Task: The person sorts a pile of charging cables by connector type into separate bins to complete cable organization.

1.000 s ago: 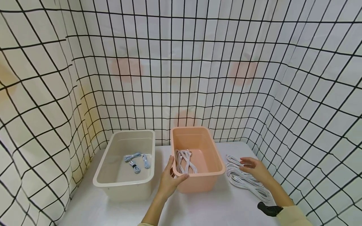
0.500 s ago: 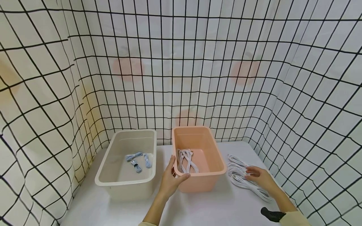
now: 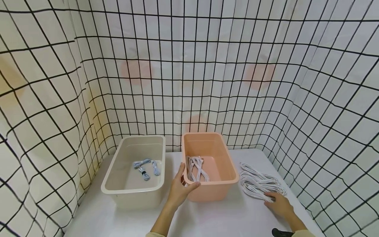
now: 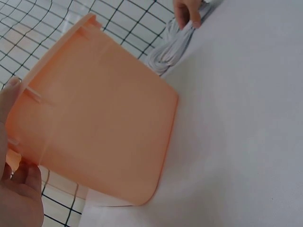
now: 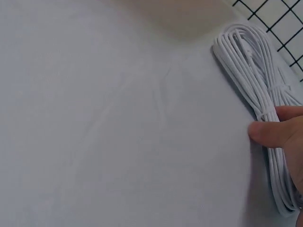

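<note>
My left hand grips the near left corner of a peach plastic bin, thumb over the front rim and fingers along the left side. Inside that bin lies a looped white cable. To its right, several white cable bundles are piled on the table. My right hand is at the near end of this pile. In the right wrist view, its thumb and fingers pinch a long tied cable bundle from both sides; the palm is partly cut off.
A beige bin stands left of the peach one, with 3 small light-blue cable coils inside. Black wire mesh surrounds the white table at the back and both sides.
My right hand has moved nearer to me over the pile, from its upper part to its near end, and now pinches a bundle. My left hand stays on the peach bin.
</note>
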{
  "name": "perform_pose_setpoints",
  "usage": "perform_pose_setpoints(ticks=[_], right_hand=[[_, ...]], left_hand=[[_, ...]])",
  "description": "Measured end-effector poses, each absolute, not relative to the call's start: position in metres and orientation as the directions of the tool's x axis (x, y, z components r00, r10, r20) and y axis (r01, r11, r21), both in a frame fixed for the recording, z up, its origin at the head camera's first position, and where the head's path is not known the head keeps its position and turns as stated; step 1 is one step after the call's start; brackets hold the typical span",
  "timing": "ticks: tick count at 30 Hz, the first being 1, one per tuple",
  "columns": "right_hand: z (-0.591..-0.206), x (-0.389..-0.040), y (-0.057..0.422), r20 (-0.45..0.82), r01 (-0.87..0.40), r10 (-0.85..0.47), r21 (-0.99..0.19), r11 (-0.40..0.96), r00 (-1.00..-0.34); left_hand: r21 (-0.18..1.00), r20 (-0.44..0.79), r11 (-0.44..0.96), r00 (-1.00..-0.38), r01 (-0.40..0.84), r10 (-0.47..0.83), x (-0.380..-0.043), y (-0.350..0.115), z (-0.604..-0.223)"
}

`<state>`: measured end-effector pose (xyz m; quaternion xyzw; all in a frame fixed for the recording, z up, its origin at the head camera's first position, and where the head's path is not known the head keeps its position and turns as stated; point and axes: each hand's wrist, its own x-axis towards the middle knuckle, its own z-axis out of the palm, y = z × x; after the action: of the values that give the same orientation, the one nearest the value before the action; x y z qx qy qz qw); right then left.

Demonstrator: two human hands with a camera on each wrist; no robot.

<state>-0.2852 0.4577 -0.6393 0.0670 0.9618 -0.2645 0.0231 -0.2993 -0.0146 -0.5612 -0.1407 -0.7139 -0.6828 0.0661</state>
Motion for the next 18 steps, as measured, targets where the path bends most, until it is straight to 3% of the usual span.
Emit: perform_pose_setpoints(ticks=[18], right_hand=[[-0.6482, -0.2784, 0.4480, -0.006, 0.195, 0.221, -0.492, 0.848, -0.975]], left_hand=[[0.960, 0.277, 0.019, -0.955, 0.280, 0.105, -0.2993, -0.0142, -0.5614]])
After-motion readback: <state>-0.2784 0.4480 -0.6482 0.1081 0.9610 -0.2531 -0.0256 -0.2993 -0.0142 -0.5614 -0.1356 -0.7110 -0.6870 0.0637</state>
